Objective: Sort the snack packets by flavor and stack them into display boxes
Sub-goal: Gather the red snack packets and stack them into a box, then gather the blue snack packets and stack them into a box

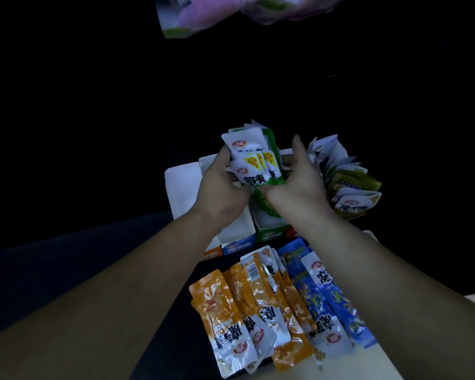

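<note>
My left hand and my right hand both grip a bundle of green-and-white snack packets, held upright over the green display box. The packets' lower ends reach down into that box. Orange packets lie fanned out on the dark surface near me. Blue packets lie just right of the orange ones, partly under my right forearm.
A blue display box stands left of the green one, with an open white box flap behind it. More green and yellowish packets are heaped at the right. A pink-and-green bag shows at the top edge. The surroundings are dark.
</note>
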